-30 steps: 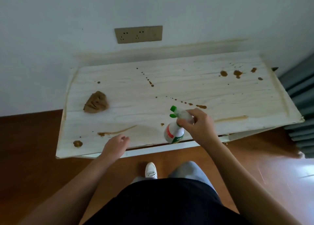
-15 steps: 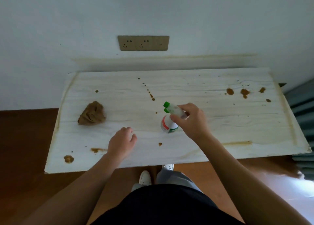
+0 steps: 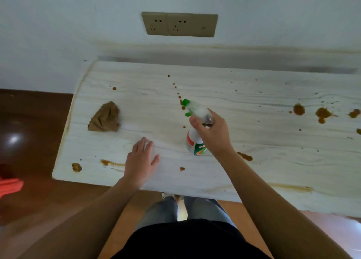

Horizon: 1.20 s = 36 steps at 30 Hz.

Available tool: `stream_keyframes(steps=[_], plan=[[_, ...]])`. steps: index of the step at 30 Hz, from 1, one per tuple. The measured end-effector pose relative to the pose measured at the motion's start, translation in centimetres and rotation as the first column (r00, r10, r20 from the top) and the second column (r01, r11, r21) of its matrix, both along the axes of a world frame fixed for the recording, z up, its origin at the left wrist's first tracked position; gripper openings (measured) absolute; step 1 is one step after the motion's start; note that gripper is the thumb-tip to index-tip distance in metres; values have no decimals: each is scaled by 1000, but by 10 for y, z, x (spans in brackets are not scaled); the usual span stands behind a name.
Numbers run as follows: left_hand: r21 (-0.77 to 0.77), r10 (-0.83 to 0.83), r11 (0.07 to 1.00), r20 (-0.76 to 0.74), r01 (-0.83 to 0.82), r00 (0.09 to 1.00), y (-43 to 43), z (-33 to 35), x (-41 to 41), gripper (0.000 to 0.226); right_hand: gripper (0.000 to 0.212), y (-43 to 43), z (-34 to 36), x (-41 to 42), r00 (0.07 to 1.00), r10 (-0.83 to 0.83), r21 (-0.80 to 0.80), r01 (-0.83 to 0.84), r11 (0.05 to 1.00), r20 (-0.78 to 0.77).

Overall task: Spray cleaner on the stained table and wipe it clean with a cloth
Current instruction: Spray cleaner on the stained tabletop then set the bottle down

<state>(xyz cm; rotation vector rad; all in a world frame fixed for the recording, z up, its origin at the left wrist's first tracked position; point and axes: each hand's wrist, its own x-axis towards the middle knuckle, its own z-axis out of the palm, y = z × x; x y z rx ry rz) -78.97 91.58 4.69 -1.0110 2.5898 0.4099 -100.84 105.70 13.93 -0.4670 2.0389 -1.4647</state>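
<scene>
The right hand reached out over the white wood-grain table, its fingers and thumb curled round the neck of the spray bottle. It held the bottle tilted, with the green nozzle aimed away from the person toward the wall. Whether the bottle's base touched the tabletop could not be told. The left hand lay palm down to the left of the bottle and nearer the person, fingers straight and slightly apart, holding nothing.

A trail of small brown drops ran from beyond the nozzle toward the wall. Bigger brown splotches sat far to the bottle's right, and a smear lay just right of its base. A tan socket plate was on the wall beyond the bottle.

The crumpled brown cloth lay well left of the bottle, beyond the left hand and clear of its fingertips, with nothing between them.
</scene>
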Motion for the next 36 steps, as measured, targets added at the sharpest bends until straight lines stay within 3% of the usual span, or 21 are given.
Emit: stream_keyframes(steps=[5,10,15,20,24,29,36], plan=[[-19,5,1000,-5,-5,1000,2,-3,3,59,30,-24,-4,-10,998,24,69,-28,997,56],[7,21,1000,-26,-21,999,0,-2,3,58,20,-41,2,1,999,50,98,-51,994,12],[58,-49,997,-101,55,994,-18,1,12,53,29,-56,5,22,992,85,140,-97,985,92],[84,-96,990,-198,114,976,-65,14,35,44,18,-72,4,54,982,137,171,-158,973,129],[13,-128,991,-265,136,956,-125,25,71,39,31,-92,1,80,994,81,276,-100,956,78],[-58,-185,983,-317,176,930,-190,25,119,25,38,-125,5,110,998,27,293,-41,955,50],[44,-64,996,-167,73,984,-241,15,160,48,46,-162,15,140,1000,-13,350,5,937,20]])
